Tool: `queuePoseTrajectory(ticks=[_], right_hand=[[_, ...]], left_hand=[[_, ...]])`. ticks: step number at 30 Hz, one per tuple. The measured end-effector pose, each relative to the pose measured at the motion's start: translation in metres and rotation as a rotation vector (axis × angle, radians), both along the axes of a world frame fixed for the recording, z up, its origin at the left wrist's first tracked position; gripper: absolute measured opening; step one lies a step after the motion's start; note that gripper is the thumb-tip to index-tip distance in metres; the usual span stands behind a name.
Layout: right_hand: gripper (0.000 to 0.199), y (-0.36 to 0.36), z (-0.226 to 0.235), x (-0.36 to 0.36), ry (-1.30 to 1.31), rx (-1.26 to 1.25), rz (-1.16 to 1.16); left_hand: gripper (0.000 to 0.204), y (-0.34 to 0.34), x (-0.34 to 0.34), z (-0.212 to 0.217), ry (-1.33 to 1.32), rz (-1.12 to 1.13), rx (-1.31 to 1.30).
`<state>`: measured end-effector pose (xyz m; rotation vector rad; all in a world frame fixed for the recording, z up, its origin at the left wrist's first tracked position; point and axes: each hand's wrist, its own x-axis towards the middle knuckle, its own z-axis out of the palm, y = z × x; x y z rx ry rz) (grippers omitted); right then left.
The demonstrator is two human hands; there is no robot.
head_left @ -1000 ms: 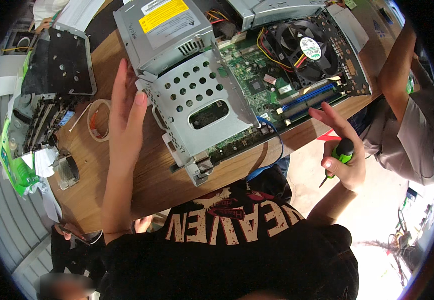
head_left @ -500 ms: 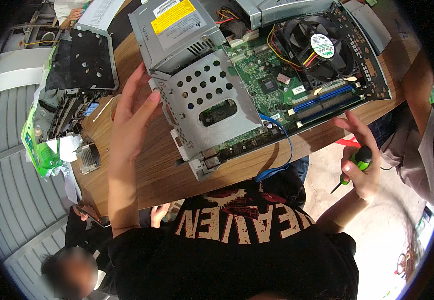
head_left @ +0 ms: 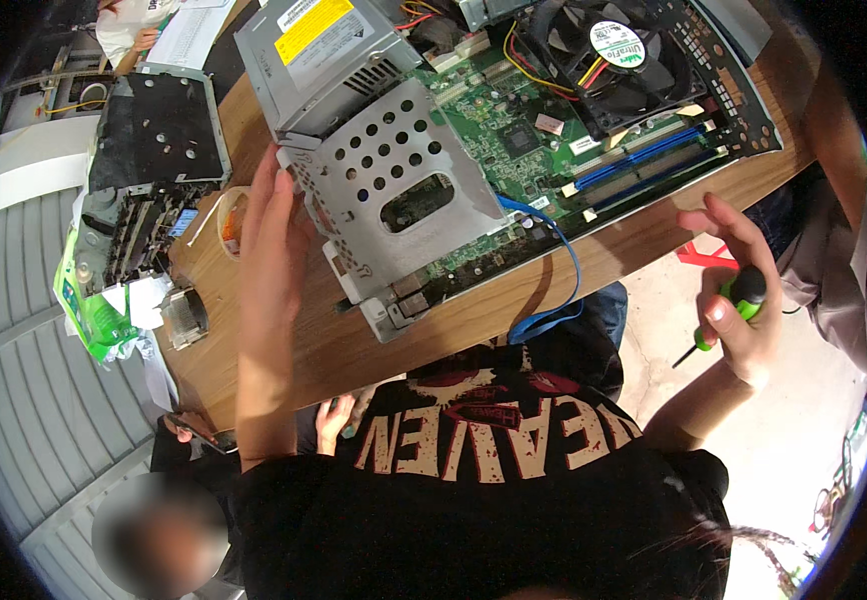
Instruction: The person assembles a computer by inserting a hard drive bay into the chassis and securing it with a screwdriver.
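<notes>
Fingers of the left hand point(head_left: 272, 235) lie spread against the perforated drive cage point(head_left: 394, 190). Right hand point(head_left: 739, 290) grips a green-handled screwdriver point(head_left: 729, 312) off the table edge. Pressing unevenly could tip the cage onto the motherboard point(head_left: 544, 130) just beyond.

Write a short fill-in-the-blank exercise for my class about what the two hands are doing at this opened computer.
1. The left hand rests against the perforated metal drive cage, which is ____ in colour.
2. The right hand holds a screwdriver with a ____ and black handle.
3. A ____ cable loops from the green circuit board over the edge of the wooden table.
4. The right hand is held beyond the table's edge, above the ____.

Missing words: grey; green; blue; floor
</notes>
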<state>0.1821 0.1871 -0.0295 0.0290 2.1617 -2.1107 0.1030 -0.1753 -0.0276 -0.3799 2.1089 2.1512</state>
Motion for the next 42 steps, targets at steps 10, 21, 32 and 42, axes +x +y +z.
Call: queuePoseTrajectory(ticks=[10, 21, 32, 42], right_hand=[[0.070, 0.009, -0.015, 0.008, -0.015, -0.251, -0.091], [0.042, -0.038, 0.007, 0.010, 0.045, -0.418, 0.017], [0.048, 0.053, 0.058, 0.033, 0.580, 0.185, -0.780], [0.082, 0.129, 0.031, 0.023, 0.067, 0.640, -0.925]], left_hand=[[0.047, 0.009, 0.015, -0.007, -0.003, -0.014, -0.029], [0.048, 0.006, 0.017, -0.020, 0.014, 0.032, 0.074], [0.042, -0.014, 0.038, -0.050, 0.533, 0.015, -0.210], [0.035, -0.034, 0.035, -0.066, 0.432, -0.004, -0.068]])
